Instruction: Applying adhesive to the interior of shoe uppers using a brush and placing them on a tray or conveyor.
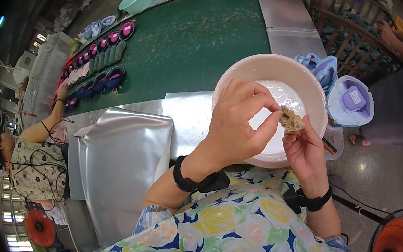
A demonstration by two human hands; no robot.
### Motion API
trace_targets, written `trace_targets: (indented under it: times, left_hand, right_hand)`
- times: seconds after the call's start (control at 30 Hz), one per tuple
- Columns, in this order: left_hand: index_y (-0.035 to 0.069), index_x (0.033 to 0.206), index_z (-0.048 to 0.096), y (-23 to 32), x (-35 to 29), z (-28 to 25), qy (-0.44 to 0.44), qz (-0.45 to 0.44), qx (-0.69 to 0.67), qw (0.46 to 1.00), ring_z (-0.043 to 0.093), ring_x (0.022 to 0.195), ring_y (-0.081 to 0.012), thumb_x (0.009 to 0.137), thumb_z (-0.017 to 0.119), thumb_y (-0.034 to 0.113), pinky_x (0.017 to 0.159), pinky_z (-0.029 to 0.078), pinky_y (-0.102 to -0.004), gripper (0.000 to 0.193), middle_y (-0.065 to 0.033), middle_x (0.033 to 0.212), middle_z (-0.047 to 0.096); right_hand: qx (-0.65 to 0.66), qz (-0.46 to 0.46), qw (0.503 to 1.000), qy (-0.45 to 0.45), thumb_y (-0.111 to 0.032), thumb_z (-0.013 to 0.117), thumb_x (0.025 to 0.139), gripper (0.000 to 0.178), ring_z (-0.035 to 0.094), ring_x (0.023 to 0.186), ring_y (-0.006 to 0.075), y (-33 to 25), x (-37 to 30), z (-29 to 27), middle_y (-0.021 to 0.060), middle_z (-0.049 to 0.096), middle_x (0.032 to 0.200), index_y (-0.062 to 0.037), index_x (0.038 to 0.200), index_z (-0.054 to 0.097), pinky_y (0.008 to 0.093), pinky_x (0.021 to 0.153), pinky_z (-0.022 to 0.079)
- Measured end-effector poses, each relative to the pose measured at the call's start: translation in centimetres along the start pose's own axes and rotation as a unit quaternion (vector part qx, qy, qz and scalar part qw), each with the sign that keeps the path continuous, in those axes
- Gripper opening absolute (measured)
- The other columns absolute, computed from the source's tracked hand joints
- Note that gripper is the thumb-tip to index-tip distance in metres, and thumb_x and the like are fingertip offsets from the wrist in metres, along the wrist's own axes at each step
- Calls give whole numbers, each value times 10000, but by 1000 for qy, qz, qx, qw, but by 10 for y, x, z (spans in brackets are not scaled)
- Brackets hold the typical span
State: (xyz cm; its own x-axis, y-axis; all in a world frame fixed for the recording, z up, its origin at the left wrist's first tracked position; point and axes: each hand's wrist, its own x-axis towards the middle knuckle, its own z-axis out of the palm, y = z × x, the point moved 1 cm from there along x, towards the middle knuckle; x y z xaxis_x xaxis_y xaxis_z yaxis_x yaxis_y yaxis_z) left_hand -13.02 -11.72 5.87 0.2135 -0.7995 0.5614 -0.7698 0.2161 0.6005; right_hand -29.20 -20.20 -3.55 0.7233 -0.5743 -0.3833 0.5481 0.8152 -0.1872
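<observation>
Over a pale pink plastic basin (245, 66), a small frayed yellow-brown clump (291, 120), like a tuft of fibre, is between my two hands. My right hand (306, 155) grips it from below with thumb and fingertips. The thumb and forefinger of my left hand (237, 123) meet in a pinch at the clump's left edge; the other fingers are bent above. What sits between those left fingertips is too small to make out apart from the clump. White material shows in the bottom of the basin.
A green conveyor belt (193, 37) strewn with lint carries rows of dark slippers (94, 88) on the left. Lilac and blue slippers (352, 98) lie right of the basin. A silvery metal cover (121, 166), an orange fan (394, 249) and several co-workers are around me.
</observation>
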Motion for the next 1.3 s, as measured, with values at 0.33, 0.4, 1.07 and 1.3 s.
trace_targets:
  times: [0.33,0.4,1.07,1.3]
  left_hand:
    - [57,824,689,-3,5,4,-10,-17,10,1000,566,921,-244,733,706,25,783,463,-340,98,-61,924,639]
    - [58,825,690,-5,5,5,-13,-17,3,1000,568,921,-244,732,706,27,784,464,-339,99,-61,924,640]
    - [40,823,688,-22,10,0,-122,-100,-50,986,604,957,-222,735,703,61,873,459,-328,92,-61,922,651]
    - [27,777,651,-29,6,7,-124,-98,-97,983,600,929,-203,706,670,29,876,452,-322,73,-58,899,645]
  right_hand:
    - [-12,0,1000,15,-203,589,979,175,618,761,119,-3,4,-2,57,642,947,-56,1071,566,241,683,545]
    - [-3,1,1000,8,-202,587,980,176,619,761,119,-3,5,-2,59,642,947,-54,1072,564,240,684,547]
    - [-119,-66,990,25,-212,613,966,196,598,760,92,-4,3,-5,23,625,912,-54,1079,588,226,674,521]
    - [-142,-72,987,17,-229,605,972,218,596,763,99,-5,-1,-2,30,610,916,-37,1071,579,236,683,521]
